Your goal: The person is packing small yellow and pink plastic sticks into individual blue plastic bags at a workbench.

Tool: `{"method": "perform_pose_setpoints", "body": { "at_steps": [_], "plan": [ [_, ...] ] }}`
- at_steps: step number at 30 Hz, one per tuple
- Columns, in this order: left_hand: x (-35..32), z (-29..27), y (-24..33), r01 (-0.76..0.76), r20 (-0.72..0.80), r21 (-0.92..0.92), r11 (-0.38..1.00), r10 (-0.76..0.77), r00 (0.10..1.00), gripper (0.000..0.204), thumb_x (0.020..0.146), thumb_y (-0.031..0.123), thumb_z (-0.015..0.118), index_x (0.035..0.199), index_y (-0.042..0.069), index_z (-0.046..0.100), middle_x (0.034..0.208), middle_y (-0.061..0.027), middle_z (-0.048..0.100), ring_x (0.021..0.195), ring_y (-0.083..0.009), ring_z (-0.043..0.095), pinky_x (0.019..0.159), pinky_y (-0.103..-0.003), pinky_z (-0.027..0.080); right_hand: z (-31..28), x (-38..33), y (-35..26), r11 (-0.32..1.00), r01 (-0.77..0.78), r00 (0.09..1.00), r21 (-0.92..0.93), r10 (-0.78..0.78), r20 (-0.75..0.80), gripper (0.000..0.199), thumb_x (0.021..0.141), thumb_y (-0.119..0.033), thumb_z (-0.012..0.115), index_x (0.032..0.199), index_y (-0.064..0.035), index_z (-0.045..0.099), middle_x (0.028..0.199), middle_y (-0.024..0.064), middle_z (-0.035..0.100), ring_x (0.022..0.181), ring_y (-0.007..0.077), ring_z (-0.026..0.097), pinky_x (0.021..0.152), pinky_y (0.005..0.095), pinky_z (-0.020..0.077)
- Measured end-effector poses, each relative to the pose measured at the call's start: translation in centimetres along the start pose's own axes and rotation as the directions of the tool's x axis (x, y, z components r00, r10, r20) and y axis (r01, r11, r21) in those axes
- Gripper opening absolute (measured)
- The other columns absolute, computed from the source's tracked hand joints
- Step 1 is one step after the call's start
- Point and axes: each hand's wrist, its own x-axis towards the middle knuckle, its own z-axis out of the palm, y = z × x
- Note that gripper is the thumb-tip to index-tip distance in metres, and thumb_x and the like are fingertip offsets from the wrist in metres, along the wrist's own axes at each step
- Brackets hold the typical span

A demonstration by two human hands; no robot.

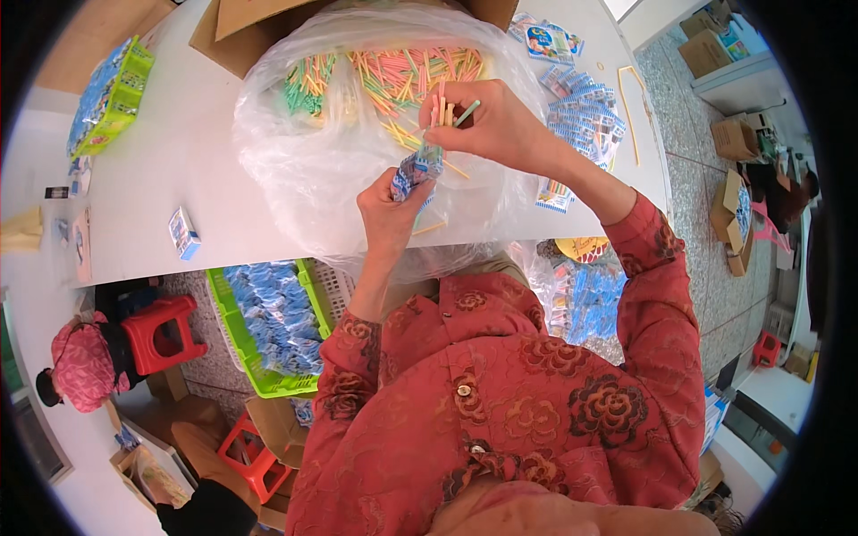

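Note:
My left hand [382, 217] is closed around a small blue-and-white packet [414, 173], held upright above the near part of the table. Just over the packet's top, my right hand [503, 125] pinches a few thin sticks [441, 111] in pink, yellow and green. Their lower ends reach the packet's mouth; I cannot tell how far inside they go. Behind both hands lies a large clear plastic bag [281, 174], spread open. Inside it is a heap of loose pink and yellow sticks [411, 70], with green ones [302, 96] to the left.
An open cardboard box [223, 40] stands behind the bag. Blue-and-white packets [585, 125] are piled at right; one packet [184, 234] lies at left. Green baskets sit on the table's left [136, 80] and below its edge [290, 386]. A red stool [163, 326] and people are beyond.

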Motion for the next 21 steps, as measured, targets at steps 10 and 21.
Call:
{"method": "perform_pose_setpoints", "body": {
  "at_steps": [10, 21],
  "plan": [
    [0.5, -0.2, -0.7, -0.103, -0.027, 0.174, 0.979, 0.109, 0.994, 0.015, 0.068, 0.007, 0.072, 0.071, -0.001, 0.059, 0.052, 0.0019, 0.046, 0.049, -0.0047, 0.036, 0.044, -0.022, 0.031, -0.8, 0.7, 0.0, 0.973, -0.202, 0.979, 0.108, 0.198, 0.05, 0.012, 0.075, -0.017, 0.064, 0.081, -0.0065, 0.06, 0.065, -0.0023, 0.054, 0.055, 0.0044, 0.048, 0.046, 0.0204, 0.0395],
    [0.2, 0.7, 1.3, 0.04, 0.019, -0.158, 0.987, -0.038, 0.999, 0.017, 0.072, 0.003, 0.07, 0.088, -0.002, 0.064, 0.073, 0.0028, 0.059, 0.063, -0.0033, 0.049, 0.058, -0.02, 0.043, 0.9, -0.5, 0.3, 0.982, -0.096, 0.99, 0.163, 0.112, -0.088, 0.012, 0.077, -0.015, 0.064, 0.081, -0.0042, 0.06, 0.066, -0.0015, 0.054, 0.057, 0.0039, 0.047, 0.048, 0.0206, 0.0401]
  ]
}}
